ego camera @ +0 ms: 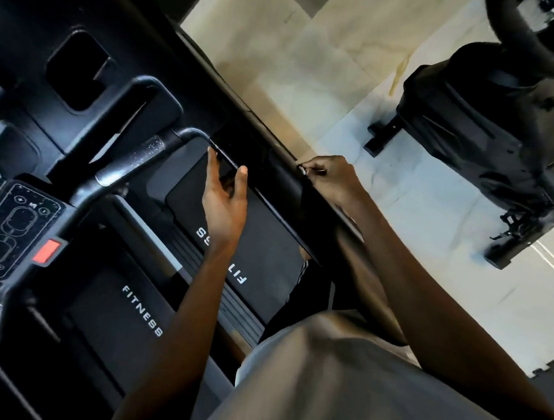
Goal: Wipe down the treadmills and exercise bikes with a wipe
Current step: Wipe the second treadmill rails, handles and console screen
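The right hand (329, 178) pinches a small white wipe (302, 169) on the treadmill's side rail (280, 165). The left hand's (225, 207) straight fingers (212, 162) touch a dark panel (263, 193).

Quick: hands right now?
Left hand: open, fingertips at a dark panel edge.
Right hand: pinching a small white scrap on the handrail.

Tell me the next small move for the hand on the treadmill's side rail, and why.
Probably slide the right hand further along the treadmill's side rail, keeping pressure on it. Its fingers pinch a small white scrap, likely the wipe, against the rail's top. The left hand is open and holds nothing, at the rail's inner edge.
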Demonstrator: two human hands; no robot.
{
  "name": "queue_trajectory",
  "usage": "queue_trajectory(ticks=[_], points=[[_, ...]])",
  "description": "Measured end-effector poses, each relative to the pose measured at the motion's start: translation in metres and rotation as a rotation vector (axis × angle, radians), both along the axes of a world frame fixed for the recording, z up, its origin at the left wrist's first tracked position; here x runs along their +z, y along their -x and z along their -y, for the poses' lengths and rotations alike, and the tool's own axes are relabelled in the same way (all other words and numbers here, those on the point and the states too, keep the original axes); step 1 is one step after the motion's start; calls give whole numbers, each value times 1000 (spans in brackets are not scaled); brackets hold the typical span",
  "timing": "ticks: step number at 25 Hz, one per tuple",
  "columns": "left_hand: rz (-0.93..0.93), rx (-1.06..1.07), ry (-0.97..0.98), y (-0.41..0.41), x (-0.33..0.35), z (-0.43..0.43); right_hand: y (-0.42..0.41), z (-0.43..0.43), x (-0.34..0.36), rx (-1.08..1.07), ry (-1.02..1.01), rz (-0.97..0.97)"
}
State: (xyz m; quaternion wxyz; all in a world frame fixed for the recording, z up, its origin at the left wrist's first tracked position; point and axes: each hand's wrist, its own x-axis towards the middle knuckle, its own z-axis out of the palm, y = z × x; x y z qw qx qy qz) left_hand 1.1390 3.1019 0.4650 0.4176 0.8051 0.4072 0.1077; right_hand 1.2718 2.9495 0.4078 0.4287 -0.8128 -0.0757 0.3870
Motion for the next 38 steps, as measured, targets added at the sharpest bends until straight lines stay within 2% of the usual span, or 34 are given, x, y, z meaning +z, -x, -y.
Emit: queue_trajectory(ticks=[5,9,12,17,23,29,33,36,38], points=[[-37,34,5,-3,1,0,-7,-30,-5,5,-108,35],[-97,49,6,-2,2,3,-5,-19,-28,-6,2,-59],[-116,63,-4,-1,2,3,-10,-26,-21,-2,-51,-54],[-148,53,-53,-4,9,-2,-18,-51,-5,-5,-194,53],[-152,93,-68,-22,12,-19,28,-6,14,12,-339,295],[-58,130,59,-19,2,-44,45,-28,35,142,-265,491],[60,217,277,-25,5,-77,51,-49,48,159,-217,531],[-4,144,284,-21,7,-90,50,-62,45,133,-218,553],[-22,111,224,-23,7,-87,41,-77,48,106,-200,520]])
